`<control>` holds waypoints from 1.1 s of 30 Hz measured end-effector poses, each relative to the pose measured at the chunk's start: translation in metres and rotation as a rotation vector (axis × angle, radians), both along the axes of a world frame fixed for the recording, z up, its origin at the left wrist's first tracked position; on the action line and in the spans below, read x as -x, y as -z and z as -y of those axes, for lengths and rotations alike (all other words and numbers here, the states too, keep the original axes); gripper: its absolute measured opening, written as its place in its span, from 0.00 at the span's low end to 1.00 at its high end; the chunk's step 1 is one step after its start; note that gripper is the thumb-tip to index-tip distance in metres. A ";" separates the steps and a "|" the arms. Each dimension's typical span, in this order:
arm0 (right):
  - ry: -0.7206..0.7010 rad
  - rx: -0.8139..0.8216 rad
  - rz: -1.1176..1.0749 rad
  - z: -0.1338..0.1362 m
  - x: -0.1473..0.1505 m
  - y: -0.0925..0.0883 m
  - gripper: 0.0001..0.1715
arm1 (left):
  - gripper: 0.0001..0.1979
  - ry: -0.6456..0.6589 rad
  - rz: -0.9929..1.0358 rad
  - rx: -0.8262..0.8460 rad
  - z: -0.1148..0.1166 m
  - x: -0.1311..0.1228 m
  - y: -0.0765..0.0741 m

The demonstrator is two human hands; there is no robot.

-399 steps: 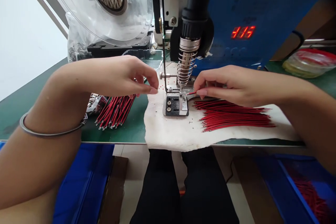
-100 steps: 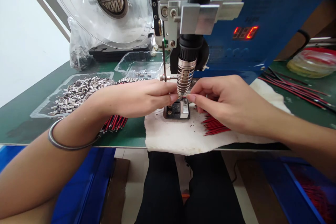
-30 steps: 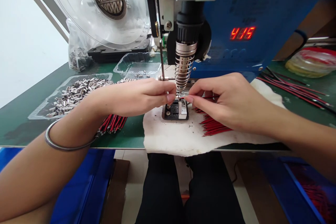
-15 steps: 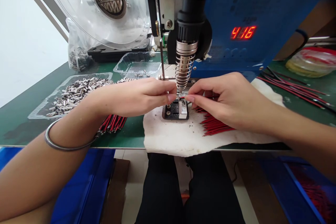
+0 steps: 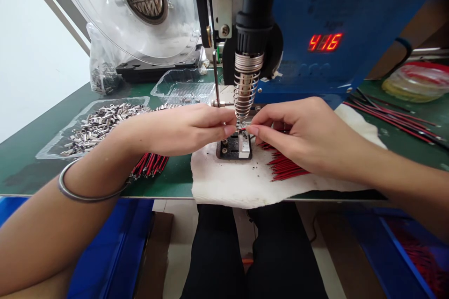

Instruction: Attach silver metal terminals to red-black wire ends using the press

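My left hand (image 5: pixel 191 127) and my right hand (image 5: pixel 301 128) meet fingertip to fingertip over a small black fixture (image 5: pixel 234 145) on a white cloth (image 5: pixel 238 182). Both pinch, and a thin red wire shows between them right under the spring-guarded soldering tip (image 5: pixel 246 88). My right hand pinches the red wire; what my left fingertips hold is too small to name. A pile of red wires (image 5: pixel 286 168) lies under my right palm. Red-and-black wires (image 5: pixel 149 164) lie under my left wrist, which wears a metal bangle (image 5: pixel 87 191).
A clear tray of small metal terminals (image 5: pixel 96 124) sits at left, an empty clear tray (image 5: pixel 184 88) behind. A large clear reel (image 5: pixel 140 7) hangs upper left. The blue machine's red display (image 5: pixel 325 42) glows. More wires (image 5: pixel 389 114) and a plastic bag (image 5: pixel 414 83) lie right. Blue bins (image 5: pixel 112 252) stand below.
Almost nothing: both hands stay pinched at the fixture under the soldering tip, with my fingertips drawn slightly closer together.
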State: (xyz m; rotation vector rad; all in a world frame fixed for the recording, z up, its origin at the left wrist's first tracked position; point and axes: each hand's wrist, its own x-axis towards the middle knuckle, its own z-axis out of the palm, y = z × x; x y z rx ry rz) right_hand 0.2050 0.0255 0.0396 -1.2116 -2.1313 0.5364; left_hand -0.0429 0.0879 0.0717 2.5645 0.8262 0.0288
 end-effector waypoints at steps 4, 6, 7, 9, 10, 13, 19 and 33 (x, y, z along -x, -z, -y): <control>0.016 0.029 -0.036 0.001 0.002 -0.001 0.14 | 0.17 -0.006 0.005 0.005 -0.001 0.000 0.000; 0.023 0.042 -0.039 0.001 0.002 -0.001 0.14 | 0.17 -0.014 0.007 0.009 -0.001 0.001 0.001; 0.027 0.044 -0.037 0.001 0.003 -0.001 0.14 | 0.16 -0.018 0.008 0.011 -0.001 0.001 0.001; 0.035 0.042 -0.031 0.000 0.004 -0.001 0.15 | 0.17 -0.026 0.013 0.017 -0.001 0.001 0.001; 0.039 0.043 -0.028 0.000 0.004 -0.001 0.15 | 0.17 -0.029 0.016 0.022 0.000 0.001 0.001; 0.045 0.059 -0.028 -0.001 0.005 -0.003 0.17 | 0.17 -0.042 0.024 0.044 0.000 0.001 0.002; 0.065 0.099 -0.048 -0.001 0.007 -0.003 0.17 | 0.18 -0.076 0.028 0.083 0.002 -0.001 0.001; 0.042 -0.060 -0.007 0.003 0.006 0.001 0.12 | 0.16 -0.085 0.048 0.142 0.003 -0.001 0.000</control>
